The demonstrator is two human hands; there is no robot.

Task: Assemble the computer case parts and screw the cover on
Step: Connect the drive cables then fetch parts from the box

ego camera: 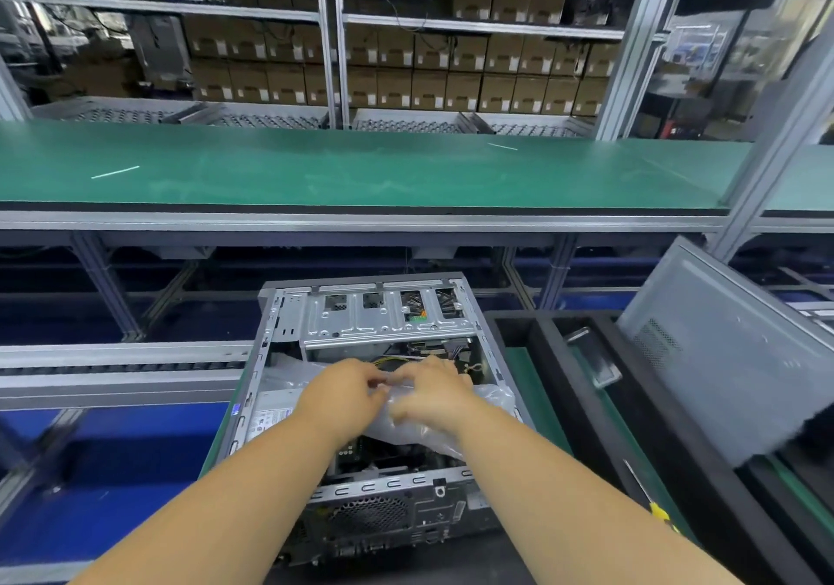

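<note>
Open case [361, 386] beneath both hands [390, 392]

1. The open computer case [361, 386] lies on its side in front of the person, its back panel nearest them.
2. Both hands meet over the middle of the case: the left hand [343, 392] just beside the right hand [433, 392], both on a plastic bag [492, 397] that rests inside the case.
3. The side cover [731, 359] leans tilted to the right of the case, well apart from it.
4. A screwdriver [645, 494] lies on the tray [532, 386] between the case and the cover.
5. A long workbench [361, 169] runs behind the case, with shelves of boxes [451, 74] behind that.
</note>
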